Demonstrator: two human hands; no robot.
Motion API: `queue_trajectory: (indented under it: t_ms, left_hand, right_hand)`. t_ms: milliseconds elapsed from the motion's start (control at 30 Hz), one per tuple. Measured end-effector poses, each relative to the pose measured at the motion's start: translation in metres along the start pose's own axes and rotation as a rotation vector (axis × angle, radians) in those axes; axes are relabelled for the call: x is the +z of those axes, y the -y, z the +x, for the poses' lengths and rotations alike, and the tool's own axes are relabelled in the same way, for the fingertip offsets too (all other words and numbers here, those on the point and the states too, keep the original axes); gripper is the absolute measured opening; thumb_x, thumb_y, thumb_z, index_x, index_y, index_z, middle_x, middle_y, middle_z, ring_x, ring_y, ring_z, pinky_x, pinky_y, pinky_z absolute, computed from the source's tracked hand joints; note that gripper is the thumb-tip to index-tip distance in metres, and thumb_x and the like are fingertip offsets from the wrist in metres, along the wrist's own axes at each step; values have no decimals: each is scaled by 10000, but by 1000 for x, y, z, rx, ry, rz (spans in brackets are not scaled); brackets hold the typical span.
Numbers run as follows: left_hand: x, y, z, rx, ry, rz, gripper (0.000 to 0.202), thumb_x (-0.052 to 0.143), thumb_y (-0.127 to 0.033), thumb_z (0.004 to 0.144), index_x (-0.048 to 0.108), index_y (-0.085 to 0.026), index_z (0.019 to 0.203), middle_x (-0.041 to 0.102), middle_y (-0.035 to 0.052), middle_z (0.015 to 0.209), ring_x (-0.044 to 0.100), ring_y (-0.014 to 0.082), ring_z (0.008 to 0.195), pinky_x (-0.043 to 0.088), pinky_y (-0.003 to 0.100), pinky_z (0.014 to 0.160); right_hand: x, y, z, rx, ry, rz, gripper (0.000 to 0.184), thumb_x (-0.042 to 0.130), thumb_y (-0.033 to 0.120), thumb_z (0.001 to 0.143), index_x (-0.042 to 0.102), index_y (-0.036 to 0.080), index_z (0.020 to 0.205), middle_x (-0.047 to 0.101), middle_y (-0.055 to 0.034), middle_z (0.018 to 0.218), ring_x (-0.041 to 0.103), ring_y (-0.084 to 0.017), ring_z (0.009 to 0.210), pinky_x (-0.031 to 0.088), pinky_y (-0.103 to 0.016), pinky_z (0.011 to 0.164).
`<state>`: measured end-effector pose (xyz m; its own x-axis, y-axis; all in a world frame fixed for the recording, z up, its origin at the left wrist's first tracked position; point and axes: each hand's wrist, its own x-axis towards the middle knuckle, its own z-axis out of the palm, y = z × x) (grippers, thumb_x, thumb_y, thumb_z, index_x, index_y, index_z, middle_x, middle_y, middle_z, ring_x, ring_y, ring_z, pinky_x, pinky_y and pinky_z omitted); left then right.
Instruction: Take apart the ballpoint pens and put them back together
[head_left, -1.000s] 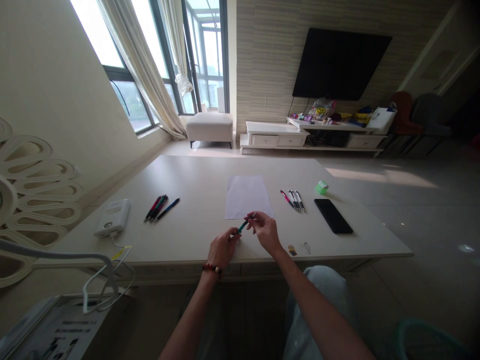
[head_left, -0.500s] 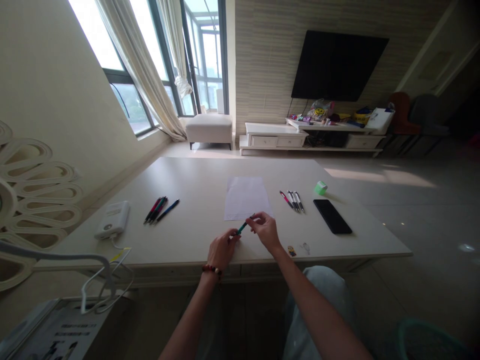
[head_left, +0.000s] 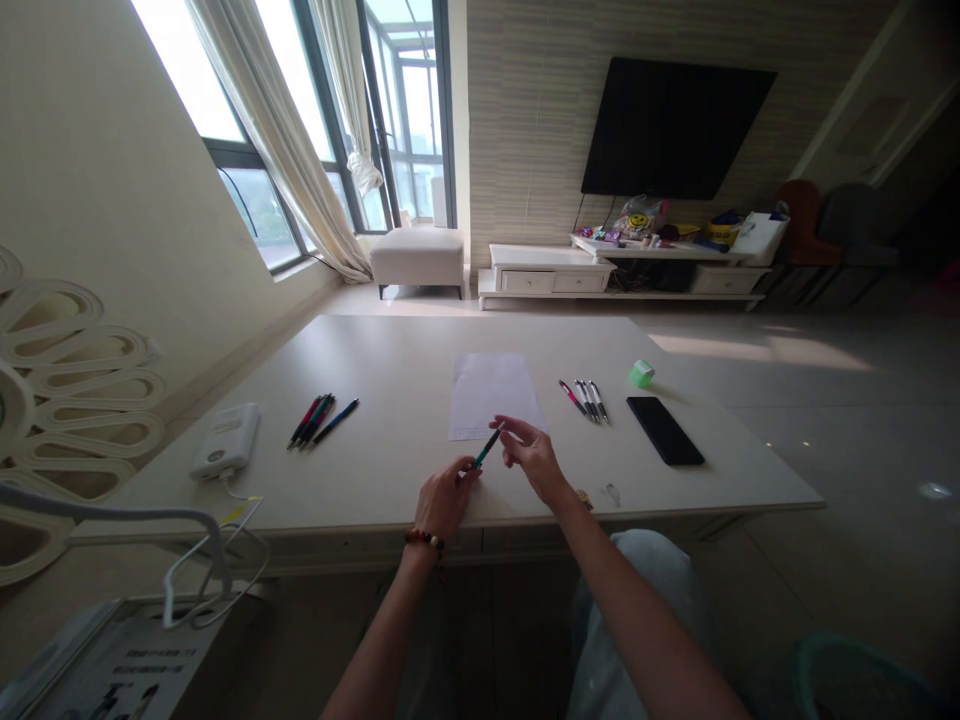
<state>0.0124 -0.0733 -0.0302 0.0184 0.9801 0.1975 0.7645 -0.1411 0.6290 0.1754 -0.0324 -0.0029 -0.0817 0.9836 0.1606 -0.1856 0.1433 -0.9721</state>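
My left hand pinches a green and black pen by its green end, just above the near part of the table. The pen slants up and to the right, with its pale tip toward my right hand. The fingers of that hand are apart around the tip; none clearly grips it. Behind the hands lies a white sheet of paper. To its right, several pens lie side by side, one red and the others white and black. On the left is another group of dark pens, with a blue one beside it.
A black phone and a small green and white object lie on the right of the white table. A white device with a cable stands at the left. A small yellow figure lies by my right wrist.
My right fingers have come off the pen's tip end and spread slightly. The pen now points a little more steeply upward, and my left hand stays in place holding it.
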Motion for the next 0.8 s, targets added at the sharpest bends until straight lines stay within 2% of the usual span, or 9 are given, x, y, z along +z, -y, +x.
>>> queue_trajectory:
  t_ms: [133,233,367,433,567,667,800]
  left_hand:
    - [1,2,1,0,3,6,212,450,-371,855,598,-291,983,689,-27,931,599,136,730,396,238,662]
    - [1,2,1,-7,16,8,217,459,-368,853,597,-287,1000,688,-21,949,601,138,744,402,239,671]
    - [1,2,1,-2,10,12,214,458,-378,856,598,-287,990,689,-21,949,605,138,743,411,243,688]
    - [1,2,1,-4,4,12,211,461,-380,855,600,-288,985,691,-21,946,608,137,736,415,239,680]
    - [1,2,0,14,-20,8,201,476,-367,845,612,-292,975,697,-26,922,610,136,719,413,236,658]
    - [1,1,0,11,-29,3,211,480,-371,843,615,-288,983,698,-20,924,613,139,723,415,239,662]
    - [1,1,0,5,-23,9,211,476,-377,847,614,-284,977,696,-18,935,613,136,724,416,237,662]
  right_hand:
    - [-1,0,1,-12,6,1,310,700,407,654,689,162,843,676,-69,891,447,-56,451,391,-221,420]
    - [0,-3,2,-5,41,44,329,699,407,656,683,176,890,663,-77,964,474,-62,476,415,-238,451]
    - [0,-5,2,-35,-38,-10,335,730,404,619,679,167,850,662,-83,939,461,-60,464,392,-232,430]
    - [-1,-6,3,-22,-20,11,354,709,408,647,671,171,907,663,-85,948,456,-61,466,394,-232,434]
    - [-2,-7,3,-23,-53,10,324,715,396,639,670,154,850,673,-91,923,446,-58,454,381,-227,418]
    - [-1,-6,2,-11,14,52,344,695,390,664,664,168,925,671,-97,978,450,-55,445,388,-227,415]
    - [1,-7,1,-11,-5,44,287,715,370,647,665,157,834,689,-82,892,446,-55,415,362,-221,385]
